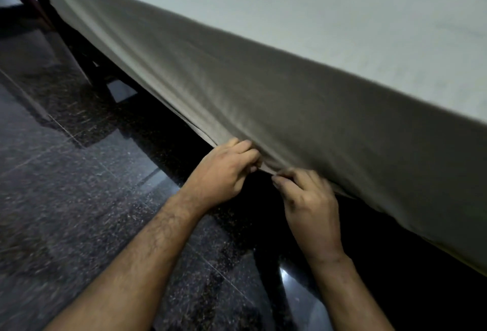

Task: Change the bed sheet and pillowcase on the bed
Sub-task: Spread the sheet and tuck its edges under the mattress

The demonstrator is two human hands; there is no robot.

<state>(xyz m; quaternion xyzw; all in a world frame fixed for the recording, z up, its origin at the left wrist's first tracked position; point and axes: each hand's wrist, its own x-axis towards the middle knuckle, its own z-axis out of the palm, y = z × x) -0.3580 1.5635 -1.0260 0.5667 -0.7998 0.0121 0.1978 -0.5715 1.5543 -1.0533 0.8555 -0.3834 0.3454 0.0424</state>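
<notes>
A pale grey-green bed sheet covers the top of the bed and hangs down its long side as a smooth drape. Both hands are at the sheet's lower hem, close together. My left hand grips the hem with curled fingers where the cloth bunches into folds. My right hand pinches the hem just to the right, its fingertips tucked behind the cloth. Below the hem the space under the bed is dark. No pillow or pillowcase is in view.
A dark speckled tile floor spreads to the left and below, with glossy reflections. A dark wooden bed frame leg stands at the upper left under the sheet's far end.
</notes>
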